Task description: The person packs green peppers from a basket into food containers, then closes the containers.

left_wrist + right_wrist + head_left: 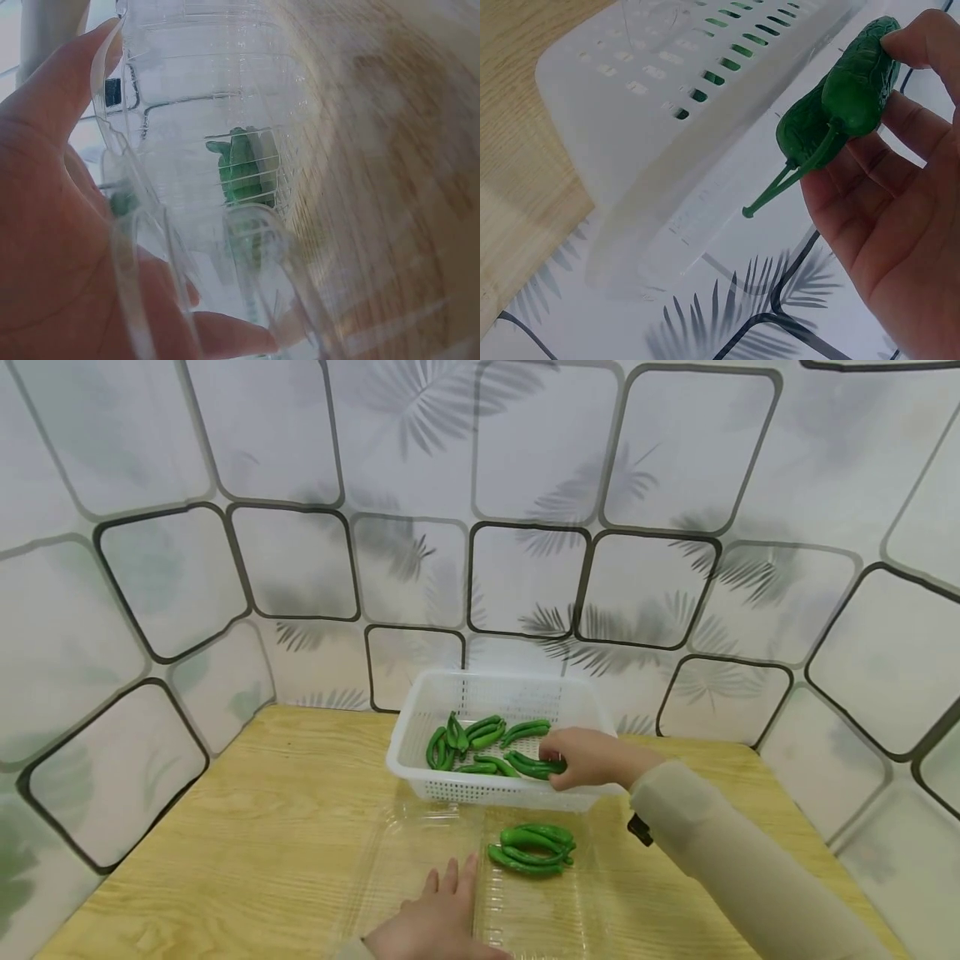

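Over the white basket [517,786], my right hand [588,756] pinches green chili peppers [855,94] between thumb and fingers. Two of them show in the right wrist view, stems pointing away from the palm. More green peppers [487,732] lie in small groups on the basket floor. My left hand [435,917] rests on a clear plastic clamshell box [401,860], fingers extended. In the left wrist view its thumb and fingers are spread along the box's edge. A cluster of green peppers [534,850] lies in the right half of the box.
The basket stands at the back of the wooden table [247,827], close to a patterned cloth wall [412,568] that surrounds the table at the back and sides. The clear box lies just in front of the basket. A dark band [640,829] sits under the right sleeve.
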The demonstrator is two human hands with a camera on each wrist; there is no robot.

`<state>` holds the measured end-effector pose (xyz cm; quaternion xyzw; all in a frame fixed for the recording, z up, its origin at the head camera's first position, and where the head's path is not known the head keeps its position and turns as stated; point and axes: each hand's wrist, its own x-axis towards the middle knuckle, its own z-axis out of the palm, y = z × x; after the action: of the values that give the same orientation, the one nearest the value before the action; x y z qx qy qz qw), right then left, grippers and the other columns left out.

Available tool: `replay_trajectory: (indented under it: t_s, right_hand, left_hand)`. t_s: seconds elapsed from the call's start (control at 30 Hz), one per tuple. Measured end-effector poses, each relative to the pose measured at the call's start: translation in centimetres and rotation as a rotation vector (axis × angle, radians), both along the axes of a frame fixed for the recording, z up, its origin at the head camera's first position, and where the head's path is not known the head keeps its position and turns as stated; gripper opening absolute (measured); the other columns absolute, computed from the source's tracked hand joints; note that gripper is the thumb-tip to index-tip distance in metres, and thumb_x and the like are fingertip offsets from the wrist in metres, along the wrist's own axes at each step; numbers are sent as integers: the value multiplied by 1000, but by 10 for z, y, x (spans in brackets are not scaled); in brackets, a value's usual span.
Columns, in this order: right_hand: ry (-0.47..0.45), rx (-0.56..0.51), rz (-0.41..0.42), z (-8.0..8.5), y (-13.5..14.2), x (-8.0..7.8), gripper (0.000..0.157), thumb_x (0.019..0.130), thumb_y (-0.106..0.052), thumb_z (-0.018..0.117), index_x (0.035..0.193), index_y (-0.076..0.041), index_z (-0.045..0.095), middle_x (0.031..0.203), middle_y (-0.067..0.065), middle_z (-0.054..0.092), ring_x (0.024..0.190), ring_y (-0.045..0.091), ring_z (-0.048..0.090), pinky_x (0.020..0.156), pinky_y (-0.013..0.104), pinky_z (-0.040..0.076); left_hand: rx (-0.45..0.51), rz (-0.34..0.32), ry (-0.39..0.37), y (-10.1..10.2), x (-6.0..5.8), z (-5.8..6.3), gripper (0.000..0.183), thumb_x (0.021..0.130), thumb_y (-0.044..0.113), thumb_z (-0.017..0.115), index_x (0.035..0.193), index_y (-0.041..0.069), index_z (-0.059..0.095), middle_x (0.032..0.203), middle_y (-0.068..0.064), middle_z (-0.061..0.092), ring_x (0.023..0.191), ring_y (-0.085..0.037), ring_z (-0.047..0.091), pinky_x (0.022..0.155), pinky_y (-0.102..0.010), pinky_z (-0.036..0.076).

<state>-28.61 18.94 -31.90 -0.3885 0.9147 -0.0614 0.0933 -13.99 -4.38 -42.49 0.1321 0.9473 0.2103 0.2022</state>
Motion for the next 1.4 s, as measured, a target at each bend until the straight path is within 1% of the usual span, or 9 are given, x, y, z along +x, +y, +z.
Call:
replay_trajectory:
  t_s: [0.13, 0.37, 0.5, 0.57, 0.73, 0.9, 1.03, 1.27, 1.4]
  right_hand:
    - [12, 1, 9, 1, -1, 5, 8, 81, -15, 62, 88, -16, 58, 79, -5, 48, 69, 13, 42, 64, 33, 38]
    - [44, 18, 16, -4, -1, 12, 8, 81, -17, 61, 82, -18, 54, 76, -5, 44, 66, 11, 38, 60, 31, 33]
    - [59, 10, 22, -6, -1, 16, 11, 80, -17, 61, 79, -19, 51, 73, -5, 41, 63, 9, 35, 58, 29, 31]
    - [65, 2, 25, -6, 0, 18, 12, 80, -16, 61, 77, -19, 50, 72, -5, 40, 62, 9, 34, 57, 28, 30]
    - [57, -11, 15, -3, 1, 24, 10, 80, -15, 61, 78, -19, 52, 73, -4, 42, 63, 9, 36, 58, 29, 32]
    - [68, -6, 15, -5, 0, 26, 8, 78, -16, 61, 81, -19, 55, 76, -7, 45, 65, 9, 39, 60, 28, 34]
    - [89, 2, 15, -7, -1, 30, 8, 78, -16, 62, 81, -19, 56, 76, -8, 45, 65, 9, 40, 59, 28, 35]
    - [143, 22, -6, -9, -3, 39, 10, 75, -18, 63, 80, -19, 55, 75, -9, 45, 62, 8, 41, 55, 27, 37]
    - [149, 28, -18, -10, -4, 44, 10, 75, -18, 64, 81, -20, 56, 76, -9, 46, 62, 7, 41, 55, 27, 38]
  left_hand:
    - [3, -6, 1, -1, 0, 1, 113, 66, 66, 70, 147, 5, 19, 145, -24, 29, 129, -50, 27, 79, -75, 31]
    - [-7, -10, 7, -1, 2, 0, 112, 66, 66, 69, 147, 4, 21, 145, -23, 30, 129, -49, 27, 79, -75, 30]
    - [-6, -15, 3, -1, 3, 2, 112, 67, 68, 68, 147, 4, 21, 145, -24, 29, 129, -50, 27, 80, -75, 31]
    - [2, -23, 18, -1, 4, 4, 114, 65, 70, 67, 147, 4, 21, 145, -25, 29, 129, -50, 27, 80, -74, 32]
    - [16, -41, 53, -1, 6, 8, 118, 63, 74, 65, 147, 3, 21, 144, -27, 28, 128, -52, 27, 79, -71, 35]
    - [26, -34, 19, -2, 6, 10, 118, 64, 72, 66, 147, 2, 19, 145, -28, 26, 128, -53, 25, 80, -71, 34]
    - [35, -29, -1, -3, 6, 10, 117, 66, 70, 67, 147, 2, 18, 145, -28, 25, 128, -53, 24, 81, -72, 33]
    - [63, -37, 26, -4, 8, 9, 117, 66, 71, 66, 147, 2, 18, 144, -31, 25, 128, -54, 24, 79, -73, 33]
    - [62, -41, 15, -5, 8, 10, 117, 67, 71, 65, 147, 2, 17, 144, -31, 25, 128, -54, 24, 80, -71, 35]
